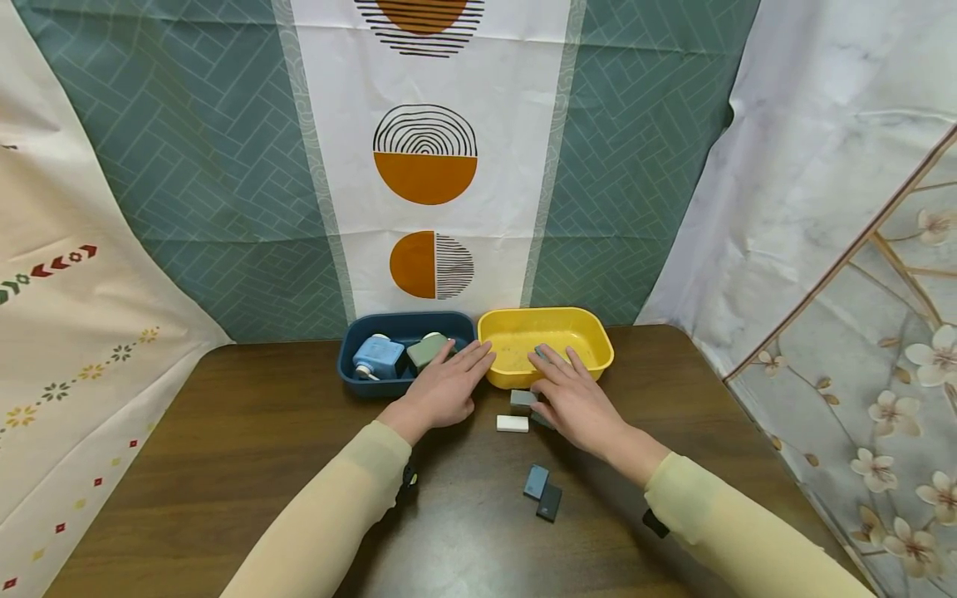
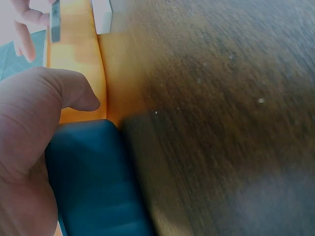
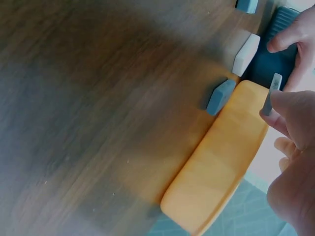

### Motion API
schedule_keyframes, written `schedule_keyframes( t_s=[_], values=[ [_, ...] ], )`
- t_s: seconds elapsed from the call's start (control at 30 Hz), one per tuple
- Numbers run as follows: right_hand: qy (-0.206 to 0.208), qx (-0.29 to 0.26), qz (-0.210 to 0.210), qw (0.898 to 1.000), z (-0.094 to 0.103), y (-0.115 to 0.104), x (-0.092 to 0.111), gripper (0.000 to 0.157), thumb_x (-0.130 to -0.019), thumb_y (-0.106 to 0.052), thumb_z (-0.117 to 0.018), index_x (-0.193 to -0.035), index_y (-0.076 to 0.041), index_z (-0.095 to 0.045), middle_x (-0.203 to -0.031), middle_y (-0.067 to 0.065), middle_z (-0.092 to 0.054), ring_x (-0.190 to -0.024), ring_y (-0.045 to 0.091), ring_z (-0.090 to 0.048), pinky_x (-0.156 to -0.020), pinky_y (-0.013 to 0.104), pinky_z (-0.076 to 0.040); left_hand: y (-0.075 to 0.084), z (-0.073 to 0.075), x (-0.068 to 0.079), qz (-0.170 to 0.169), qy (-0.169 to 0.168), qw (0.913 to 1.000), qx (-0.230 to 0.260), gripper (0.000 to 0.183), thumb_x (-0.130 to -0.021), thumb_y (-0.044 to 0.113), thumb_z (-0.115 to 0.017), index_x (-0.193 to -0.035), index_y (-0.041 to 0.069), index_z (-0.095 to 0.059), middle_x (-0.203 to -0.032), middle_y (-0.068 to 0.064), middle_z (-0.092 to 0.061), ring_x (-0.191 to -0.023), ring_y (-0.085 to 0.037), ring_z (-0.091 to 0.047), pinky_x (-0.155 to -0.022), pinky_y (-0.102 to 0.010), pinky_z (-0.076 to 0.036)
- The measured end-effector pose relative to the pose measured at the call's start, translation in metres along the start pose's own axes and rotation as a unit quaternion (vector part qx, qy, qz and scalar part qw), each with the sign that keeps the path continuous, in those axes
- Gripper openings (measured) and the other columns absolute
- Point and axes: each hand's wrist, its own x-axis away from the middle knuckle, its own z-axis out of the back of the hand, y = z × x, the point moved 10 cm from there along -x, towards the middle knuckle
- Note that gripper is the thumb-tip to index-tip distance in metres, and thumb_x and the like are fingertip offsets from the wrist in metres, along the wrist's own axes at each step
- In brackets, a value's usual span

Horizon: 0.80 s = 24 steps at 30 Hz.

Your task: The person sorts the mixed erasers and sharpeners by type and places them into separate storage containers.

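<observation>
In the head view, my left hand (image 1: 441, 394) reaches over the near right corner of a dark blue bin (image 1: 345, 365), its fingers extended with the tips right at the rim of a yellow bin (image 1: 604, 357). Nothing shows in its grasp. My right hand (image 1: 576, 403) is over the front of the yellow bin. Between its thumb and fingers it pinches a thin grey-green block (image 3: 272, 92), overlapping the bin's edge in the right wrist view. Just below this hand stand a grey block (image 1: 522, 400) and a white block (image 1: 512, 424). A dark block (image 1: 543, 421) is partly hidden by the thumb.
A light blue bottle-like item (image 1: 380, 357) and a green one (image 1: 426, 352) lie in the dark blue bin. Nearer on the wooden table (image 1: 247, 465) are a blue block (image 1: 535, 482) and a black block (image 1: 549, 503), touching. Patterned cloth (image 1: 247, 166) hangs behind.
</observation>
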Motion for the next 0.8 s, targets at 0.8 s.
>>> schedule_keyframes(
  t_s=[0.8],
  values=[
    [0.026,0.006,-0.018,0.999,0.027,0.021,0.006,0.025,-0.102,-0.021,-0.082,-0.118,-0.002,-0.076,-0.166,0.021,-0.052,-0.162,0.041,-0.034,-0.133,0.064,-0.019,-0.001,-0.003,-0.001,0.004,-0.006,1.0000,0.007,0.087,-0.103,0.018,-0.073,-0.177,0.015,-0.027,-0.184,-0.001,-0.017,-0.170,-0.019,-0.011,-0.137,-0.052,-0.004]
  ],
)
